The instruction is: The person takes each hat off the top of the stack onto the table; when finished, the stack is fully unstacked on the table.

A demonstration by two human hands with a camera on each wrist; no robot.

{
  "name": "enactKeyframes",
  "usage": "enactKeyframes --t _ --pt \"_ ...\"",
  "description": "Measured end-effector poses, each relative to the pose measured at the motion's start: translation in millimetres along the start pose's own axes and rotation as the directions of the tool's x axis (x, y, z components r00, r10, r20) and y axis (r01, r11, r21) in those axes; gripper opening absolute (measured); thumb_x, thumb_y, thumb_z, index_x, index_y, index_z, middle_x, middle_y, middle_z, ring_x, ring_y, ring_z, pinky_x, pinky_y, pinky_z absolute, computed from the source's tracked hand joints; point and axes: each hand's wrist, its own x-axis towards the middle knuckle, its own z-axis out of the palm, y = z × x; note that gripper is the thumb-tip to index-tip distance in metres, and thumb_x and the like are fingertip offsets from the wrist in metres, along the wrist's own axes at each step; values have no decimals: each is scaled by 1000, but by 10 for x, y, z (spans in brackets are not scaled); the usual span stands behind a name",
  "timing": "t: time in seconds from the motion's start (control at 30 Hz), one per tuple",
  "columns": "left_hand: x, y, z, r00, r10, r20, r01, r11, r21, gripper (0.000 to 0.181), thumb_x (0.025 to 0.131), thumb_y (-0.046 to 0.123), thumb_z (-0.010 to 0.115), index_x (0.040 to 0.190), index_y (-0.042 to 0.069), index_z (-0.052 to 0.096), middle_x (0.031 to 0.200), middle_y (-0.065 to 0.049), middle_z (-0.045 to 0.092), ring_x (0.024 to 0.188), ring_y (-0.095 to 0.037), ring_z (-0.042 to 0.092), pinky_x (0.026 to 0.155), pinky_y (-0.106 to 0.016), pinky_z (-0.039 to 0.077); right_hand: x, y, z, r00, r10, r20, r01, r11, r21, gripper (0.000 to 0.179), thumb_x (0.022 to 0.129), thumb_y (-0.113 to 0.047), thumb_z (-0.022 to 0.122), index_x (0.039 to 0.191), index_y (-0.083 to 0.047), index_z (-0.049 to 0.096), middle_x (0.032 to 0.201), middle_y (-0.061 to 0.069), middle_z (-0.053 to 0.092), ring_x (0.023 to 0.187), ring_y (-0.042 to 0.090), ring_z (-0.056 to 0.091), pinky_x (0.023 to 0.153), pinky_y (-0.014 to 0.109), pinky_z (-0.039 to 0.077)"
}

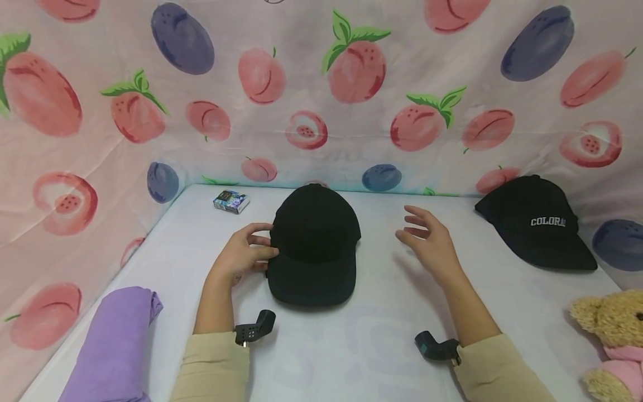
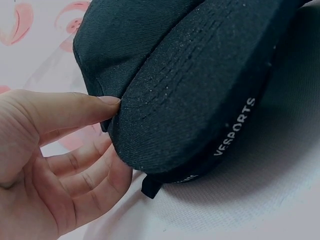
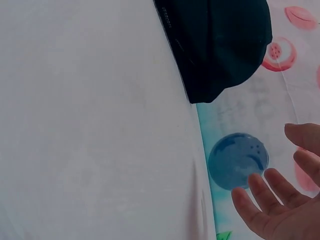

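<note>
A plain black baseball cap [image 1: 313, 240] sits on the white table with its brim toward me. My left hand [image 1: 243, 254] holds it at its left edge. In the left wrist view the thumb [image 2: 107, 102] presses where the brim meets the crown, and the other fingers curl behind the edge. White lettering shows on a band under the brim [image 2: 175, 120]. To the right of the cap, apart from it, my right hand [image 1: 429, 240] hovers with loosely spread fingers and holds nothing. The right wrist view also shows that hand [image 3: 280, 200] apart from the cap.
A second black cap [image 1: 537, 223] with white lettering lies at the far right. A small patterned box [image 1: 231, 201] is at the back left, a folded purple cloth [image 1: 113, 346] at the front left. At the right edge is a teddy bear [image 1: 610, 335]. Fruit-print fabric [image 1: 311, 72] hangs behind.
</note>
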Motion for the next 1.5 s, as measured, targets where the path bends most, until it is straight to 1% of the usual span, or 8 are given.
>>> enactKeyframes --t 0.23,0.37,0.6,0.73,0.87,1.03,1.2,1.5 --pt "-2 -4 -11 1000 -9 -7 9 1000 1 64 95 7 72 153 18 47 139 -19 57 105 -29 65 86 -34 62 5 -28 110 999 10 37 -10 1000 19 64 100 -22 69 158 -20 42 156 18 49 139 40 52 111 59 46" --pt "-6 -3 -5 1000 1 0 -1 1000 -7 64 94 7 72 153 17 47 139 -21 57 103 -28 65 84 -33 62 11 -45 165 998 20 57 -21 1000 17 64 100 -24 69 158 -22 42 156 17 49 139 39 53 111 58 46" --pt "-29 13 12 1000 13 3 -13 1000 -17 66 94 8 73 154 16 46 140 -22 56 104 -28 65 88 -38 62 -5 -87 217 994 51 96 -53 999 13 66 99 -24 69 159 -24 41 157 16 48 138 37 55 110 56 48" --pt "-36 21 17 1000 10 0 -10 1000 -16 66 94 8 73 154 17 46 141 -21 56 105 -29 65 89 -39 62 -18 -118 262 991 44 128 -48 998 31 66 99 -22 70 158 -24 42 157 16 48 136 36 57 106 53 52" --pt "-29 14 17 1000 11 1 -11 1000 -12 66 94 8 73 154 16 46 140 -22 56 105 -29 65 89 -39 62 -24 -122 326 986 31 164 -40 998 56 65 98 -21 71 157 -24 44 157 17 47 134 37 57 99 47 58" --pt "-28 10 10 1000 11 1 -11 1000 -5 64 95 8 73 153 17 47 137 -21 57 103 -28 65 87 -36 62 -31 -121 422 978 10 209 -33 994 103 63 97 -16 71 155 -21 47 157 18 47 131 38 59 91 42 61" --pt "-30 12 10 1000 13 5 -13 1000 0 64 95 9 73 153 17 47 137 -21 57 102 -27 65 85 -34 62 -35 -143 502 972 2 235 -35 990 134 63 96 -13 71 154 -18 48 157 20 47 127 38 63 87 41 62" --pt "-22 15 16 1000 13 7 -13 1000 -3 66 95 9 73 154 17 46 138 -22 56 101 -27 65 84 -34 62 -44 -183 622 960 7 281 -55 985 163 65 94 -10 72 154 -19 48 158 17 45 121 37 66 83 42 64"
